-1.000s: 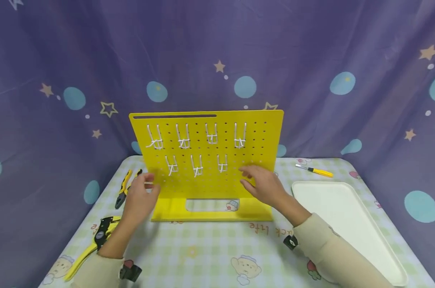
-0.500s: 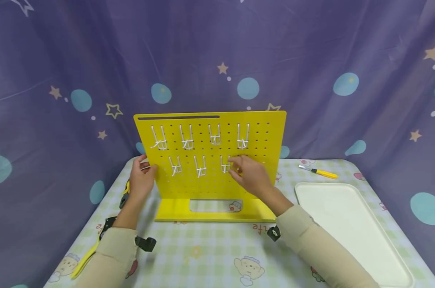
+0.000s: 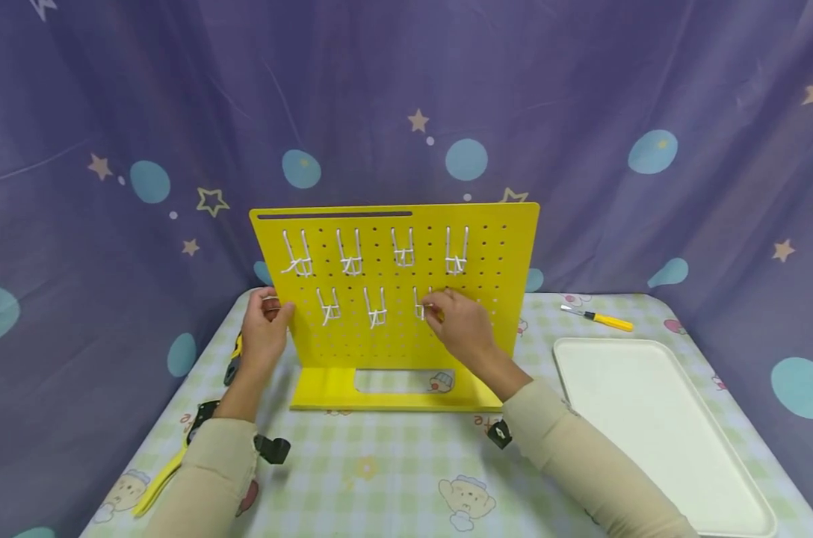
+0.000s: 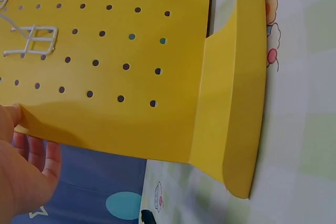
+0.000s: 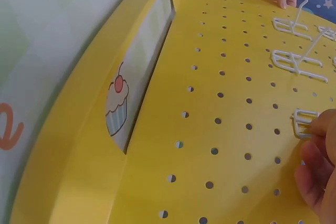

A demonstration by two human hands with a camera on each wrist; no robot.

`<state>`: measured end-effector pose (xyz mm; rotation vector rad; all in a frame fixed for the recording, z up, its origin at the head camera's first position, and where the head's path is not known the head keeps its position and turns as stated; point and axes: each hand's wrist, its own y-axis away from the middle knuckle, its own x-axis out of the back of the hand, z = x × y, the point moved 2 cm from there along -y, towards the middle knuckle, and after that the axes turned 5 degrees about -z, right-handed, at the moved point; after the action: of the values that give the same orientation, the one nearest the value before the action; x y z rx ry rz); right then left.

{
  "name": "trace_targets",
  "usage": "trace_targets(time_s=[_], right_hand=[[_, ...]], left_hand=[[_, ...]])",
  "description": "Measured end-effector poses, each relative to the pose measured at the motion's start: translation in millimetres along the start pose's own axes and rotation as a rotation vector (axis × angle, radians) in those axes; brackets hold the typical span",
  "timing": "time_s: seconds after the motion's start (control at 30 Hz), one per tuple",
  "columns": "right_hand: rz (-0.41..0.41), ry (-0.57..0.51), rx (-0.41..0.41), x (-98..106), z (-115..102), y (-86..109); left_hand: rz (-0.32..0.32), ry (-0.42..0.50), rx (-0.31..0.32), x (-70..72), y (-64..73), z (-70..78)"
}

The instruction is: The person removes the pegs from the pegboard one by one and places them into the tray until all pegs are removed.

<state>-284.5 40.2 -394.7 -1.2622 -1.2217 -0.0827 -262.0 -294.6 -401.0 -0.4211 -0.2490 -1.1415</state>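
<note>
A yellow pegboard [image 3: 393,344] stands upright on its base, with two rows of white wire hooks on its face. My left hand [image 3: 264,329] holds the board's left edge, thumb on the front and fingers behind, as the left wrist view shows. With thumb and fingertips my right hand [image 3: 462,323] pinches the rightmost hook [image 3: 418,302] of the lower row. The fingers partly cover that hook in the head view; its white wire frame [image 5: 300,124] shows at the fingertips in the right wrist view. Left of it hangs another lower-row hook [image 3: 376,308].
A white tray [image 3: 662,426] lies on the right of the checked tablecloth, with a yellow-handled screwdriver [image 3: 608,321] behind it. On the left lie a yellow-and-black hand tool [image 3: 161,478] and pliers [image 3: 232,366], both partly hidden by my left arm. A purple curtain [image 3: 379,90] hangs behind.
My left hand has moved up and back to take hold of the board's left edge. My right hand has moved left onto the rightmost lower hook and closed its fingertips on it.
</note>
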Motion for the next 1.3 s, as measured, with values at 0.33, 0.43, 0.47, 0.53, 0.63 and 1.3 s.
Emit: trace_targets(time_s=[0.33,0.43,0.47,0.53,0.63,1.3], right_hand=[[0.040,0.036,-0.004,-1,0,-0.1],[0.045,0.038,-0.004,-2,0,-0.9],[0.047,0.036,-0.004,-2,0,-1.2],[0.050,0.032,-0.004,-2,-1,-1.5],[0.055,0.028,-0.005,-2,0,-1.6],[0.133,-0.080,0.066,13,-3,2.6]], left_hand=[[-0.018,-0.027,0.016,-1.4,-1.7,-3.4],[-0.019,-0.033,0.023,-1.3,-1.5,-2.9],[-0.020,-0.034,0.026,-1.0,-1.2,-2.5],[-0.024,-0.036,0.033,-0.4,-0.6,-1.9],[-0.030,-0.034,0.035,0.4,-0.1,-1.0],[-0.052,-0.049,0.032,1.3,-2.4,-3.9]])
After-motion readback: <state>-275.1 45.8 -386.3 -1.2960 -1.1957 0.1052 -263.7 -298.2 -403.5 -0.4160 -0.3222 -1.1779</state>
